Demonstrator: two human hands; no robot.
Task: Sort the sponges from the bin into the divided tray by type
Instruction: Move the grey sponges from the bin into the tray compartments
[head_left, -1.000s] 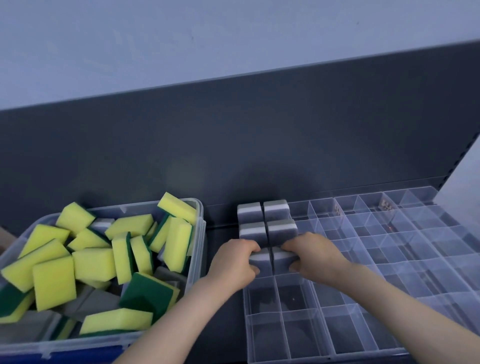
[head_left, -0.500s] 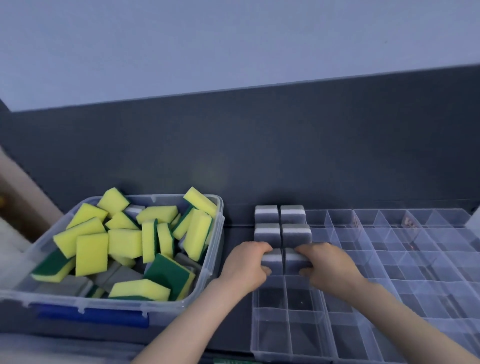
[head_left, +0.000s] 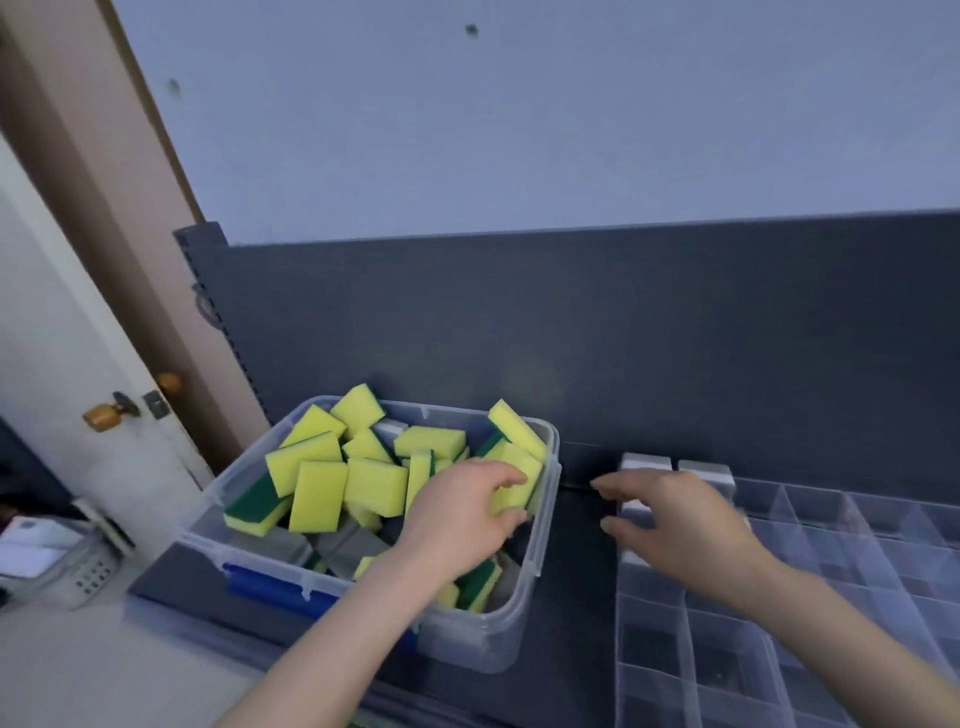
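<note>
A clear plastic bin (head_left: 540, 561) at the left holds several yellow-and-green sponges (head_left: 374, 486) with grey sponges (head_left: 358, 545) underneath. My left hand (head_left: 462, 514) reaches into the bin's right side, fingers spread and loosely bent over a yellow sponge (head_left: 514, 480), gripping nothing that I can see. The clear divided tray (head_left: 831, 525) lies at the right. Grey-and-white sponges (head_left: 647, 462) fill its far-left cells. My right hand (head_left: 675, 519) hovers over them with fingers stretched toward the bin, empty.
A dark grey back panel (head_left: 571, 332) rises behind the bin and tray. A door with a brass knob (head_left: 169, 384) stands at the left. A desk phone (head_left: 67, 561) and papers sit at the lower left.
Both hands have let go of the grey sponges in the tray. My left hand moved left into the bin, my right hand lifted and points left. The view swung left.
</note>
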